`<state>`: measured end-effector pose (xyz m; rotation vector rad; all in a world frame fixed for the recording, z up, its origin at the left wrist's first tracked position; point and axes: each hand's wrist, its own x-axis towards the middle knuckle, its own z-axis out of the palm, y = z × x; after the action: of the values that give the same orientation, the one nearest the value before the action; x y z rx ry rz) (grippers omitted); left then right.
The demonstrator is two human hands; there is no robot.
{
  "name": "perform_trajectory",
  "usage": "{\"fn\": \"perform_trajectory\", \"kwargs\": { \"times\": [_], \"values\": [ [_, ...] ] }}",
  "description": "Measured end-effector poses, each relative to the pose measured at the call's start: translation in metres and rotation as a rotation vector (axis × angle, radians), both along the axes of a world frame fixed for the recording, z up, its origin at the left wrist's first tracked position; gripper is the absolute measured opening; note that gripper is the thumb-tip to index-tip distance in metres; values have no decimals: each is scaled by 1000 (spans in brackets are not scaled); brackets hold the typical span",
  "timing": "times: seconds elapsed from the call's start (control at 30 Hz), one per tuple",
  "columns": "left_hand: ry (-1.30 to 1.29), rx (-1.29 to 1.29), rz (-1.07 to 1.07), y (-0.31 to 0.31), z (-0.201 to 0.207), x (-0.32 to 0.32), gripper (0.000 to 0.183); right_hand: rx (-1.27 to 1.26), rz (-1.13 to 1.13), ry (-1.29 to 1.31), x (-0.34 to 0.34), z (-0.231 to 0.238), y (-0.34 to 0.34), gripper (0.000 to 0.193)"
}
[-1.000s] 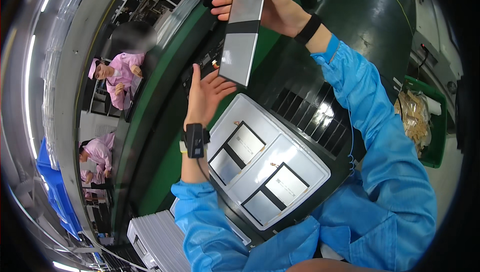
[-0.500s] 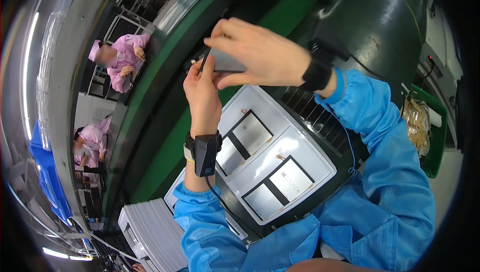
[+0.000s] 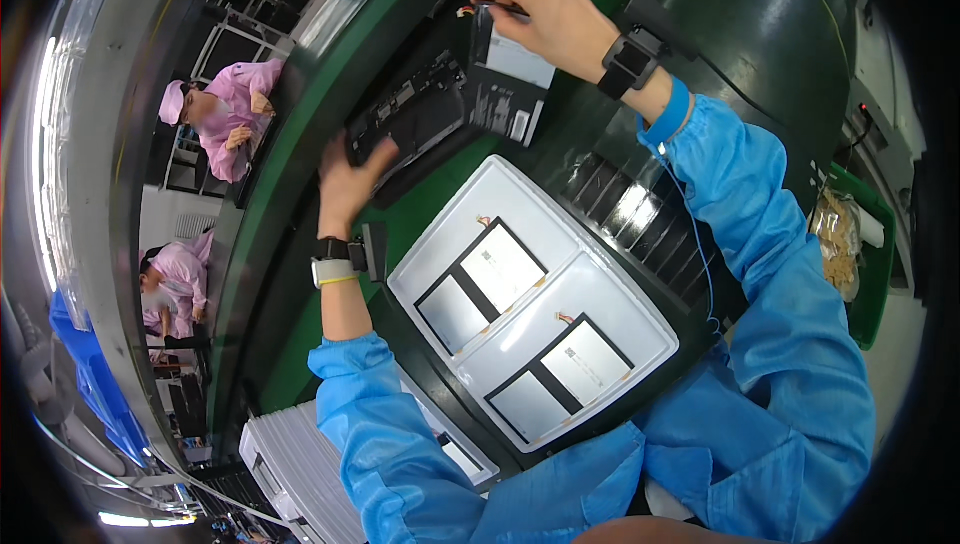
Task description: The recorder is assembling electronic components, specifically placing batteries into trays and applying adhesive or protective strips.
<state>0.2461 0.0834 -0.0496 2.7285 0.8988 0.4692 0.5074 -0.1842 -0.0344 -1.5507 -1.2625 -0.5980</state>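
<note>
My right hand (image 3: pixel 560 19) is closed on the top end of a flat laptop battery (image 3: pixel 518 59). The battery is black and silver, hangs tilted, and has a short wire connector at its upper left corner. Beside it lies an opened black laptop base (image 3: pixel 430 124) with bare circuit boards along its far side. At that base's left end is my left hand (image 3: pixel 348 184), thumb and fingers apart, blurred by motion; whether it touches the base I cannot tell. Nearer to me, a white tray (image 3: pixel 655 349) carries two similar batteries, one per compartment.
Stacked white trays (image 3: pixel 300 464) stand at the lower left, beside another partly covered tray. A green bin (image 3: pixel 875 274) with packing waste is at the right. Across the green line (image 3: pixel 300 274), two people in pink (image 3: pixel 235 109) work. A black cable runs from my right wrist.
My hands have moved apart: the left went down and left, the right up and right with the battery. The laptop base behind them now shows.
</note>
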Motion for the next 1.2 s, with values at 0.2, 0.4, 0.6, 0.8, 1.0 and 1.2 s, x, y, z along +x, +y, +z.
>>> {"fn": "perform_trajectory", "kwargs": {
  "times": [0.2, 0.4, 0.6, 0.8, 1.0, 1.2],
  "values": [
    [116, -16, 5, -5, -66, -46, 106, -306, -72, 18, 16, 20, -25, 12],
    [25, -67, 37, -20, -29, 20, 69, -441, -36, -59, 3, 51, -59, 11],
    [-78, -503, -11, -6, -53, 51, 54, -323, 107, -122, -16, 74, -60, 7],
    [19, -613, -66, 4, -46, 41, 33, -131, 16, -158, -12, 81, -35, 9],
    [4, -510, -163, -5, -39, 30, 25, 23, 150, 25, 10, 63, 56, 10],
    [102, -523, -210, -7, -30, 39, 25, -102, 30, 205, 45, 2, 118, 16]
  ]
}}
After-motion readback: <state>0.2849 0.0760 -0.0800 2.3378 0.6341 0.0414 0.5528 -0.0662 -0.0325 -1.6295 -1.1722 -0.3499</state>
